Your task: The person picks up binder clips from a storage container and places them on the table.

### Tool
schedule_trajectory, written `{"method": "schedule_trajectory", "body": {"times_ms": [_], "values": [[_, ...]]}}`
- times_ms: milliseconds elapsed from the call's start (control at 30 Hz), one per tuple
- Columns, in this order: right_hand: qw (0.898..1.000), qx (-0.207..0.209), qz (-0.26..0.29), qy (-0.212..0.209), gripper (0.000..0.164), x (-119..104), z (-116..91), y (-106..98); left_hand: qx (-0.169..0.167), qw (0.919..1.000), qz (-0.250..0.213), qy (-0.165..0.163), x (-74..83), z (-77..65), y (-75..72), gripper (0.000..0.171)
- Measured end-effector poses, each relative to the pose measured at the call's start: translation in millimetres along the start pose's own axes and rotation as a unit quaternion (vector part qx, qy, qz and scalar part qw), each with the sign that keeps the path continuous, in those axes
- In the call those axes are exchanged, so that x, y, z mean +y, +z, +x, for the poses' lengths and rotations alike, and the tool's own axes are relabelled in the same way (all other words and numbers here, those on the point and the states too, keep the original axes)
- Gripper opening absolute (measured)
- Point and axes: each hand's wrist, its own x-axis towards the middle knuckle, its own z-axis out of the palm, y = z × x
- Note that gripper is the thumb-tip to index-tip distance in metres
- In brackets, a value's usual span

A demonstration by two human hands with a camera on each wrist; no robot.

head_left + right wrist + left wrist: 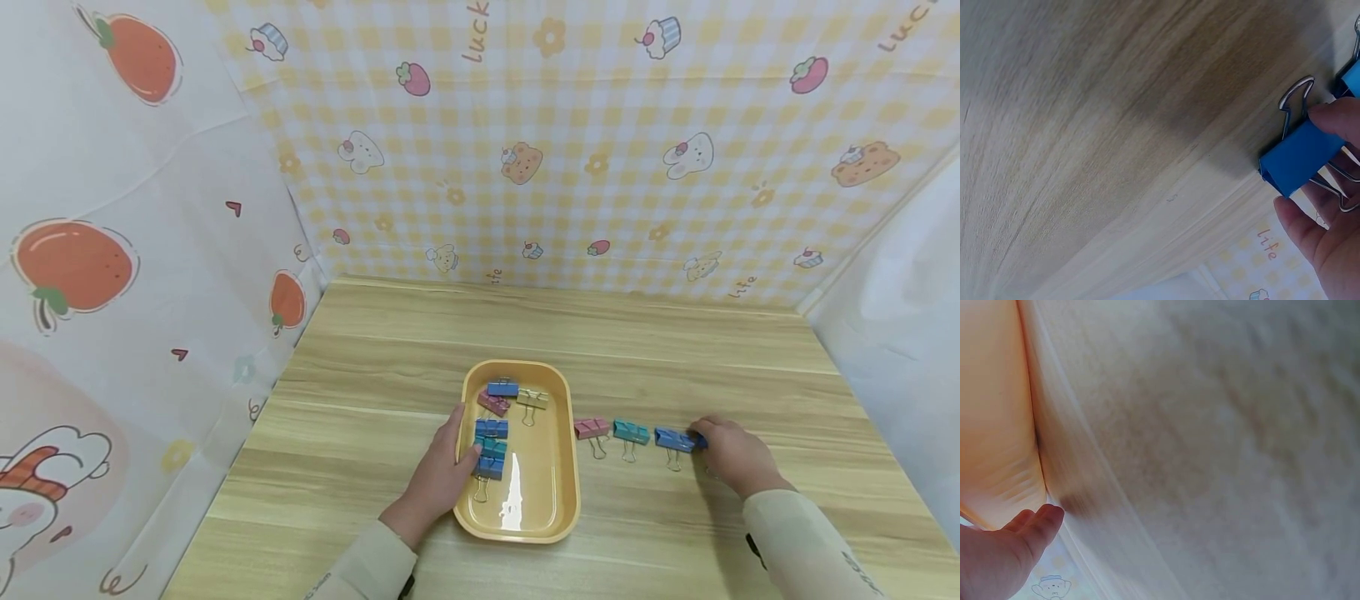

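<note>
My left hand (435, 479) holds the left side of a yellow tray (567, 492), its thumb over the rim and its fingers along the outer wall. Inside the tray lie several binder clips, among them a gold one (532, 399), a pink one (493, 403) and a teal one (491, 445). To the right, my right hand (738, 457) pinches a blue binder clip (1302, 156) by its body, wire handles showing on both sides. This clip is at the right end of a row, close beside another blue clip (673, 440).
The row continues leftward with a teal clip (631, 432) and a pink clip (592, 428), the pink one right by the tray's right wall. All stand on a wood-grain table (360, 400). Patterned cloth (562, 125) hangs behind it, and more cloth flanks the sides.
</note>
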Motion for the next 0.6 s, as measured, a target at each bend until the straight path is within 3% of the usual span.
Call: {"method": "schedule_trajectory", "body": {"times_ms": [200, 600], "values": [[1.0, -0.002, 0.004, 0.001, 0.033, -1, -1, -2, -0.001, 1.0, 0.003, 0.009, -0.1, -0.1, -0.6, 0.066], [0.999, 0.037, 0.002, -0.02, 0.036, -13, 5, -17, -0.001, 1.0, 0.006, 0.003, 0.0, -0.1, -0.4, 0.066]]}}
